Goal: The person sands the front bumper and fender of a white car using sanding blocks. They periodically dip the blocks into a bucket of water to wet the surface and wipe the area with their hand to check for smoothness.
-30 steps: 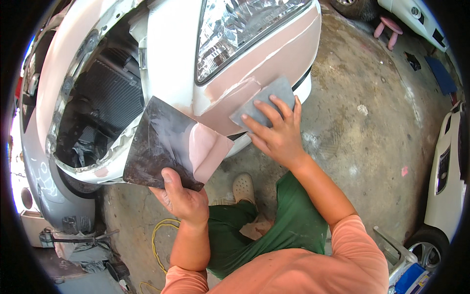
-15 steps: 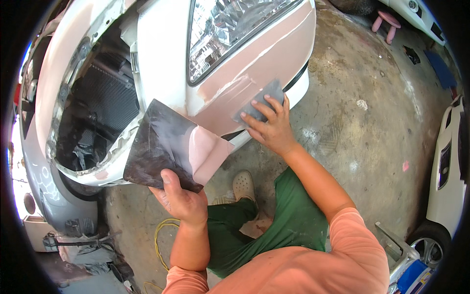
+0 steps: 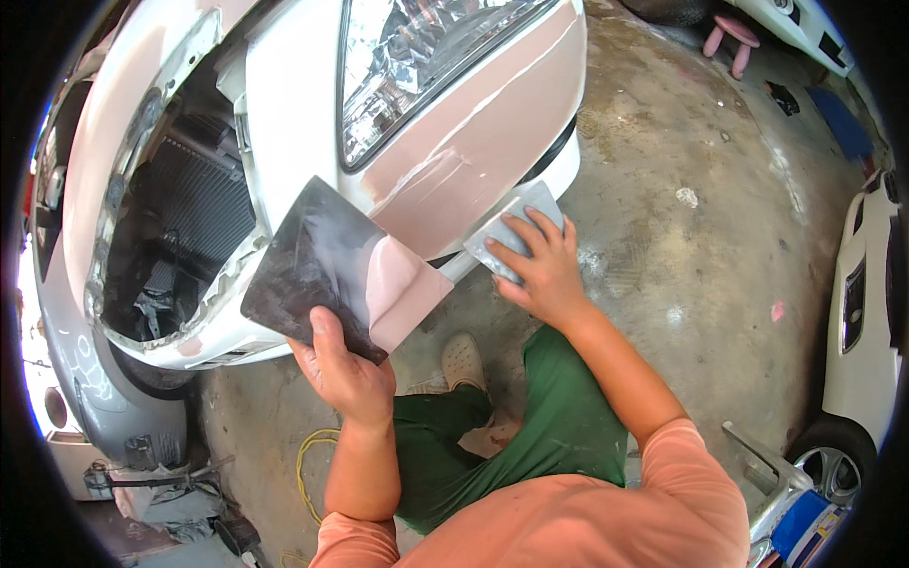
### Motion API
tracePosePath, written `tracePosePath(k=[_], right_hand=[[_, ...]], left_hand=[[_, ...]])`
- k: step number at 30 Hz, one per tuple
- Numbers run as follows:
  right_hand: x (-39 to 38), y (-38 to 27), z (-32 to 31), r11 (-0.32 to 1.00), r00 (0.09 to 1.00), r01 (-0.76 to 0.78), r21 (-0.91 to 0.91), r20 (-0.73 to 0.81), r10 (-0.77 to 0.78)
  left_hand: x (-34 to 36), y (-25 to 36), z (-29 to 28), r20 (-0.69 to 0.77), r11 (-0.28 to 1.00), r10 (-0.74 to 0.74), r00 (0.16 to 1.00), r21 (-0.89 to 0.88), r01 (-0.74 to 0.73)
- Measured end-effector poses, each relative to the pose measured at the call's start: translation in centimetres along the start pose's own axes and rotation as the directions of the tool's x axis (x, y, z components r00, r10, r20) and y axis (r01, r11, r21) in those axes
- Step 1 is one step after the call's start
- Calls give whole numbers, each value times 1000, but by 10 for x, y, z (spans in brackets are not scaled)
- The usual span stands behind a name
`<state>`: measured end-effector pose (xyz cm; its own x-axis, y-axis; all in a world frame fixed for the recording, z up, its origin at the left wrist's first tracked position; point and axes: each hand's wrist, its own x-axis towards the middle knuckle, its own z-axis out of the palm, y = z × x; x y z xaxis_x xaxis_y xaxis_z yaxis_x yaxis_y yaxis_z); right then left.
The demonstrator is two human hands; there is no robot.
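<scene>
My left hand [image 3: 348, 379] grips the near corner of a dark square mixing board [image 3: 289, 260], thumb on top. A smooth mound of pink body filler [image 3: 407, 293] covers the board's right corner. Under the fingers of my right hand [image 3: 547, 275] is a flat grey putty spreader [image 3: 494, 225], held by the lower edge of a white car bumper [image 3: 559, 170]. Whether the spreader touches the bumper I cannot tell. A broad pinkish filler patch [image 3: 492, 133] spreads across the bumper below the headlight [image 3: 417, 71], with a raised ridge of filler along it.
Left of the board is the car's open front, its radiator [image 3: 199, 180] showing. A grey car [image 3: 104, 350] stands at the left, a white car [image 3: 866, 331] at the right. A yellow cable [image 3: 305, 473] lies on the concrete floor, and a pink stool [image 3: 734, 38] stands far right.
My right hand and the spreader have moved off the filler patch, down and slightly right toward the bumper's lower edge. The board stays nearly in place. The whole view has shifted slightly.
</scene>
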<state>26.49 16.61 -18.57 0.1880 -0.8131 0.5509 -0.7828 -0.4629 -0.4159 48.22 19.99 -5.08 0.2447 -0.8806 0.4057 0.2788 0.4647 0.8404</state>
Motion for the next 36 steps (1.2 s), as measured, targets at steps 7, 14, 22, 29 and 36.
tracePosePath(k=[7,14,22,29,36], right_hand=[[-23,-28,-98,472,981,-130,872,44,189],[-14,-51,-133,647,990,-39,762,115,-77],[-16,-47,-163,982,994,-105,159,59,97],[1,-73,-145,996,989,52,69,134,-61],[12,-30,-102,989,999,33,142,-33,-29]], left_hand=[[-5,-32,23,67,862,-504,861,-27,507],[-17,-37,56,155,657,-702,695,-235,716],[-17,-24,52,137,904,-377,916,-159,396],[-19,-35,39,384,953,-93,919,302,-30],[16,-6,22,-132,985,170,977,17,-170]])
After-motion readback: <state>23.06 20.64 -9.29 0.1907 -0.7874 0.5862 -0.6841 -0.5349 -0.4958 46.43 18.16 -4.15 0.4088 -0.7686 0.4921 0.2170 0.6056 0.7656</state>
